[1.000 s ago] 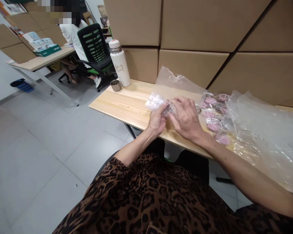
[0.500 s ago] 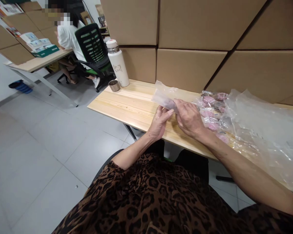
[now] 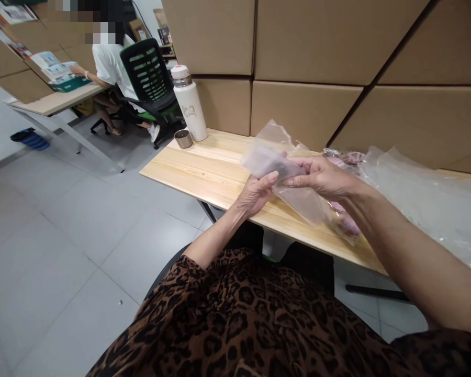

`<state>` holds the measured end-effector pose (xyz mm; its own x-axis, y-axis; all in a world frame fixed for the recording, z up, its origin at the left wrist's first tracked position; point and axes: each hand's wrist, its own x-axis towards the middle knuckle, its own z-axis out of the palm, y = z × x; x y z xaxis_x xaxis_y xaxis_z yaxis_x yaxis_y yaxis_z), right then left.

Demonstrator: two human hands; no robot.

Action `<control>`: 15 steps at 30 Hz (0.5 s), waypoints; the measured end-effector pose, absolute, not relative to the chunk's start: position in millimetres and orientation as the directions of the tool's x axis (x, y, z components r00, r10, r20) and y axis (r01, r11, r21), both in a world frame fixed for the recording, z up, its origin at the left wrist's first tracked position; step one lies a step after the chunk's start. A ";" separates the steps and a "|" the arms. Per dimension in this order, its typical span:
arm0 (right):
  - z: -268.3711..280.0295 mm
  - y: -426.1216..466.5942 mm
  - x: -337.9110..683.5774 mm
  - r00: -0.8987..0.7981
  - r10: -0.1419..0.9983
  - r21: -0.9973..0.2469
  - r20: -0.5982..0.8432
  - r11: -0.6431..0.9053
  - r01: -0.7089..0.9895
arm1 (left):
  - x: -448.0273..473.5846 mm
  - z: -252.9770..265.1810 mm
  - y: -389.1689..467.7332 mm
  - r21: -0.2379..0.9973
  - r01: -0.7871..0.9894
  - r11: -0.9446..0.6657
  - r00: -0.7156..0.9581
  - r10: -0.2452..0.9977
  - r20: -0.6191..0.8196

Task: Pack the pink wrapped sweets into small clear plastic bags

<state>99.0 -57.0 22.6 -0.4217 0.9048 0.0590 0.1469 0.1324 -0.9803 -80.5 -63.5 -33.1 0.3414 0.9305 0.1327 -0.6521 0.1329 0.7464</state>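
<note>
Cardboard boxes (image 3: 306, 110) are backing the worktop (image 3: 204, 167); your left hand (image 3: 255, 193) and right hand (image 3: 322, 178) are both pinching one clear bag (image 3: 270, 157), raising it off the wood for handling.

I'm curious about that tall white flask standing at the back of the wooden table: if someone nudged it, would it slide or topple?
The white flask is tall and narrow and stands upright, so a push near its cap would probably tip it. Its rounded body would likely roll once down. It looks rigid; its weight cannot be judged, since its contents are hidden.
</note>
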 end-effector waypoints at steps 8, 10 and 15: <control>12.4 -48.6 99.5 -0.371 0.928 -0.998 -0.029 -0.008 0.057 | -74.2 -27.2 -61.2 0.760 -0.640 0.114 0.153 0.988 -0.019; 8.6 -51.7 99.4 -0.346 0.938 -0.998 -0.025 -0.004 0.059 | -73.0 -25.2 -58.0 0.740 -0.665 0.101 0.093 0.994 -0.052; -5.1 -58.6 117.4 -0.378 0.915 -0.976 -0.141 -0.064 0.208 | -82.7 -12.8 -47.7 0.685 -0.727 0.041 -0.005 0.998 -0.064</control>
<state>117.4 -58.6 -5.1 -0.3779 0.9151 -0.1407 0.2075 -0.0644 -0.9761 -82.7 -47.7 -12.8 -0.0046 0.9979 -0.0640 -0.7272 0.0406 0.6852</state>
